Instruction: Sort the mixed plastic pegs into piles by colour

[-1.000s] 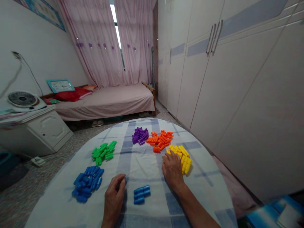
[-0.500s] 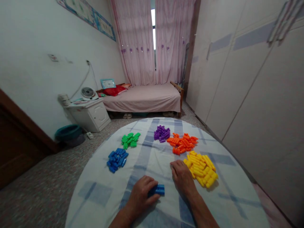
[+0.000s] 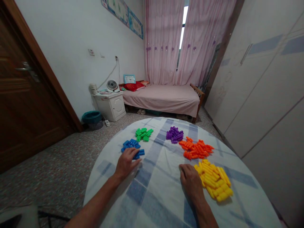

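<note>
Blue pile (image 3: 132, 147) under left hand (image 3: 126, 163), fingers spread; five colour piles; right hand (image 3: 192, 183) flat beside yellow pile (image 3: 213, 180).

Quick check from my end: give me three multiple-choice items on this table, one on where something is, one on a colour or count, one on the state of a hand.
1. Where does the left hand rest?
A. At the blue pile
B. On the orange pile
C. Off the table

2. How many colour piles lie on the checked cloth?
A. Three
B. Five
C. Seven

3. What is the right hand doing?
A. Lifting a purple piece
B. Lying flat on the cloth beside the yellow pile
C. Gripping the fan

Answers:
1 A: its fingers reach the near edge of the blue pieces.
2 B: blue, green, purple, orange and yellow piles show.
3 B: the palm is down, nothing seen held, at the yellow pile's left edge.
</note>
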A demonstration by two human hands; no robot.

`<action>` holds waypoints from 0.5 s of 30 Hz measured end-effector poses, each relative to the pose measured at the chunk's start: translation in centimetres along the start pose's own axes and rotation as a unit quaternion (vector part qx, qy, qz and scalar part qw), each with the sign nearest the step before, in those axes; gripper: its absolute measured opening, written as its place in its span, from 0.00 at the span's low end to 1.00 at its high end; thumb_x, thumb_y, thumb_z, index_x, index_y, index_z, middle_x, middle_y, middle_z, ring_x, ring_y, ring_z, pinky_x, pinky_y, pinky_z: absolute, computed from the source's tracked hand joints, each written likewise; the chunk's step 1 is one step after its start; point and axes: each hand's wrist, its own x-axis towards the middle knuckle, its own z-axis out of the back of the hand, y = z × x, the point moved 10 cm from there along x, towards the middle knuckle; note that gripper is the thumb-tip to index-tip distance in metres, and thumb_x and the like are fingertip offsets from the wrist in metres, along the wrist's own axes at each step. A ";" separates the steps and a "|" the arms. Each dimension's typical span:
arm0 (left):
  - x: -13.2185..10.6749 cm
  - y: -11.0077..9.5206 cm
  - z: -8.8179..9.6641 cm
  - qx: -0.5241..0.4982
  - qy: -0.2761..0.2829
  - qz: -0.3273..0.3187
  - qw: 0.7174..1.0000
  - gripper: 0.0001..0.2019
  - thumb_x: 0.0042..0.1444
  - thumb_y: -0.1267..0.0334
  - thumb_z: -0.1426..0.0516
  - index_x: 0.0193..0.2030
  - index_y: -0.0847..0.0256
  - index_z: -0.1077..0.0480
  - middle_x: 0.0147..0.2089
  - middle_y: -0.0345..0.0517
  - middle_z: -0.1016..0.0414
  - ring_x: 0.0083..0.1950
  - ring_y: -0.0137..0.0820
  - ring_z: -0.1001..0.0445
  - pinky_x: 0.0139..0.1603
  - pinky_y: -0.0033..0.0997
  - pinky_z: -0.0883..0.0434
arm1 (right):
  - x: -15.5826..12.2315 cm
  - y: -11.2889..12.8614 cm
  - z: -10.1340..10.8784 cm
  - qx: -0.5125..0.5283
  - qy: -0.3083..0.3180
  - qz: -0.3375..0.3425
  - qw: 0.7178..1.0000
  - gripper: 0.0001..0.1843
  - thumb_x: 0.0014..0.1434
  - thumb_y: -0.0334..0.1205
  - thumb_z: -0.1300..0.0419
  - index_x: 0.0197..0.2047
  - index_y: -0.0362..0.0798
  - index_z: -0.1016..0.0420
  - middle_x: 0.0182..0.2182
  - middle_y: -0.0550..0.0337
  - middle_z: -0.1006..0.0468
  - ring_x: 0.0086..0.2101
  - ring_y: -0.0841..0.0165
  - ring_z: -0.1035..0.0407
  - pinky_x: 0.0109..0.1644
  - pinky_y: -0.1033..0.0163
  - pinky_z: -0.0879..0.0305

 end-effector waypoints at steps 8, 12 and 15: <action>4.7 5.8 -1.6 0.107 0.056 0.056 0.991 0.15 0.54 0.61 0.45 0.48 0.59 0.29 0.49 0.53 0.28 0.51 0.42 0.32 0.52 0.42 0.34 | -0.2 -0.1 -0.2 0.002 0.001 0.007 1.000 0.13 0.58 0.30 0.51 0.41 0.48 0.27 0.38 0.52 0.25 0.41 0.62 0.32 0.46 0.59 0.37; 4.0 4.2 -2.1 0.128 0.017 0.055 0.990 0.16 0.55 0.64 0.47 0.50 0.62 0.30 0.55 0.57 0.31 0.59 0.46 0.36 0.58 0.50 0.38 | -0.4 -0.2 -0.3 0.008 -0.013 0.012 1.000 0.14 0.58 0.30 0.51 0.40 0.49 0.27 0.38 0.53 0.25 0.41 0.63 0.31 0.47 0.59 0.36; 1.5 0.2 -3.2 0.081 0.009 -0.007 0.997 0.17 0.57 0.64 0.47 0.53 0.61 0.31 0.58 0.55 0.33 0.64 0.45 0.41 0.61 0.51 0.39 | -0.6 -0.1 -0.3 0.007 -0.024 0.006 1.000 0.13 0.60 0.32 0.51 0.43 0.49 0.27 0.41 0.53 0.25 0.43 0.63 0.32 0.49 0.59 0.37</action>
